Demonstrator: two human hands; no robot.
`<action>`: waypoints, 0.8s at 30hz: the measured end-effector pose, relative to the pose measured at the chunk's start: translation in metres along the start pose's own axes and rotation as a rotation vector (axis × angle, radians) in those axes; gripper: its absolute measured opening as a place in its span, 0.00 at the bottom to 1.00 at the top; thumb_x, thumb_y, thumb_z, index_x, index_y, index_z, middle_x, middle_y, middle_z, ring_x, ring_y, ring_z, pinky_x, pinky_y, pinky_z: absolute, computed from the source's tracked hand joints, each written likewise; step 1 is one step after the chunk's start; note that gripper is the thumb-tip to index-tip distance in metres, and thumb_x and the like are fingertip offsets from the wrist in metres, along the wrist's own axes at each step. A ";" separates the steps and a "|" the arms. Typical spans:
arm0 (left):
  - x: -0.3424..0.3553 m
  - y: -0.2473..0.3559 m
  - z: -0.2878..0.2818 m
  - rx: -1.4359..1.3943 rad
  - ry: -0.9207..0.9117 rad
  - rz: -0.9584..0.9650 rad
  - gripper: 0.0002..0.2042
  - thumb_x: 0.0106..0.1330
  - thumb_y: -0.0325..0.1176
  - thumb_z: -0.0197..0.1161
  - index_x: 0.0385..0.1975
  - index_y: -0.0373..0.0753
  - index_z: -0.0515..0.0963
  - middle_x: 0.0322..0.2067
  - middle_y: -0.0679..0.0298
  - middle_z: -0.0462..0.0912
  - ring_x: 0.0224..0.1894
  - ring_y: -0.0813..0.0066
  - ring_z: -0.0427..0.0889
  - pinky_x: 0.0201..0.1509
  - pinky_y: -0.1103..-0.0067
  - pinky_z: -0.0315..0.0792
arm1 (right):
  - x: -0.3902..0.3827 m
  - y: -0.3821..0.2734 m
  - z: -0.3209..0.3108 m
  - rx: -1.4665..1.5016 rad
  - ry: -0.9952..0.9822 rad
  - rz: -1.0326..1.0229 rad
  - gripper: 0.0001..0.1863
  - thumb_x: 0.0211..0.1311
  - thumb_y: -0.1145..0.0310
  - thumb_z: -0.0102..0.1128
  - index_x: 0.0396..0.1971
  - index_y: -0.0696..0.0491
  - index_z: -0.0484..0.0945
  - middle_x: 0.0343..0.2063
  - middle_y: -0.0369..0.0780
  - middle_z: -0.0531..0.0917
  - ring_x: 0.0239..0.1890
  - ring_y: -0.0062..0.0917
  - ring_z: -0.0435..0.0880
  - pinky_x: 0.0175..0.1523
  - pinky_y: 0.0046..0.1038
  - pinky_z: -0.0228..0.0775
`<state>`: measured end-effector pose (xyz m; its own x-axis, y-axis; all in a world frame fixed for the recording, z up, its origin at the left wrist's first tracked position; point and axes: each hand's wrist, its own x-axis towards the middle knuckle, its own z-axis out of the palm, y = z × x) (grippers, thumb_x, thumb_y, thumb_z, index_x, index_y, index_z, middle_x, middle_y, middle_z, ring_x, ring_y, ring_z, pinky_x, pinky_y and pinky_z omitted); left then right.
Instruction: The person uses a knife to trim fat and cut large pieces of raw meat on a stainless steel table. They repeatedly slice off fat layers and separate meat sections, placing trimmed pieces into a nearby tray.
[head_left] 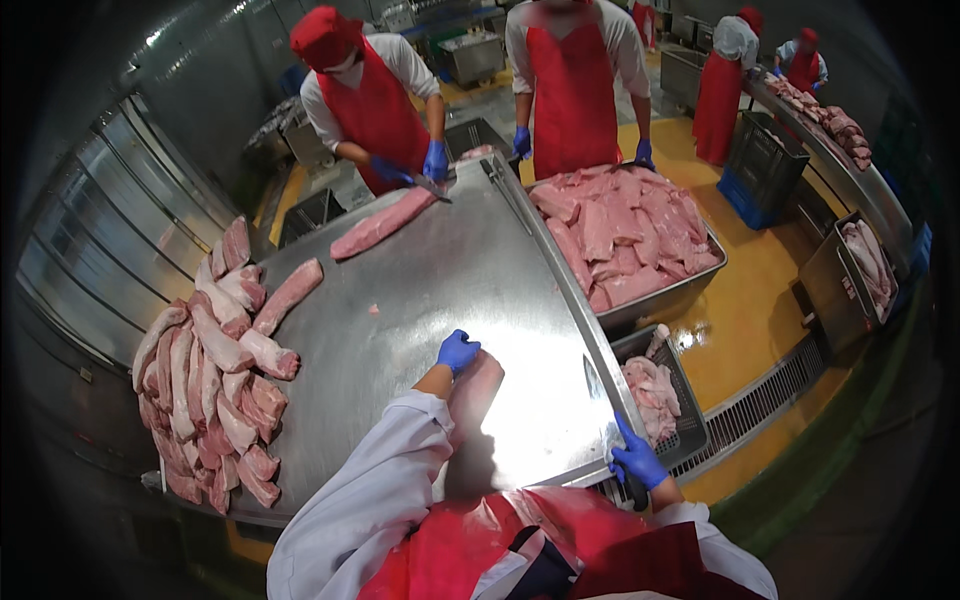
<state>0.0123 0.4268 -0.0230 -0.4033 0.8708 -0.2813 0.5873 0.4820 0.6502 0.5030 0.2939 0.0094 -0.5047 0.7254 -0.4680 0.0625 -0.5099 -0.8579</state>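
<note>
- The left hand (457, 352), in a blue glove, is laid with fingers curled together on the far end of a pink meat cut (472, 392) lying on the steel table (440, 270), at its near edge.
- The right hand (638, 462) is clamped round the handle of a knife (598, 388), its blade held over the table's right rim, apart from the cut.
- The cut appears whole, so trimming is judged not yet begun.
- Along the table's left edge, a pile of meat pieces (205, 370) is heaped; whether these are finished cannot be told.
- Right of the table, a dark crate (672, 395) with scraps and a full meat tub (625, 235) are seen.
- At the far edge, a co-worker's gloved hands (420, 165) work on a long loin (380, 225); nothing blocks the near cut.
</note>
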 end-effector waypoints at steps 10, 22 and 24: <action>0.012 -0.049 0.000 0.023 -0.522 0.099 0.22 0.56 0.50 0.67 0.39 0.36 0.86 0.39 0.55 0.88 0.41 0.66 0.84 0.48 0.72 0.77 | 0.048 -0.024 0.008 -0.083 -0.019 -0.019 0.44 0.67 0.79 0.53 0.78 0.37 0.44 0.23 0.39 0.80 0.17 0.21 0.78 0.21 0.24 0.72; 0.015 -0.060 0.029 0.210 -0.241 0.140 0.23 0.50 0.46 0.67 0.39 0.33 0.83 0.38 0.47 0.86 0.43 0.54 0.86 0.47 0.69 0.79 | 0.059 -0.008 0.030 0.051 -0.091 -0.011 0.45 0.64 0.81 0.49 0.78 0.36 0.44 0.20 0.38 0.78 0.15 0.19 0.75 0.19 0.22 0.69; 0.009 -0.030 0.023 0.034 -0.191 0.103 0.21 0.50 0.44 0.68 0.38 0.34 0.82 0.36 0.48 0.86 0.42 0.54 0.86 0.47 0.68 0.79 | 0.054 -0.003 0.018 0.058 -0.039 -0.032 0.45 0.64 0.81 0.50 0.78 0.37 0.44 0.22 0.38 0.78 0.15 0.19 0.75 0.20 0.22 0.69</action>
<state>0.0076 0.4224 -0.0612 -0.2010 0.9167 -0.3452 0.6430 0.3894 0.6595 0.4602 0.3261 -0.0091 -0.5390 0.7235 -0.4312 -0.0037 -0.5140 -0.8578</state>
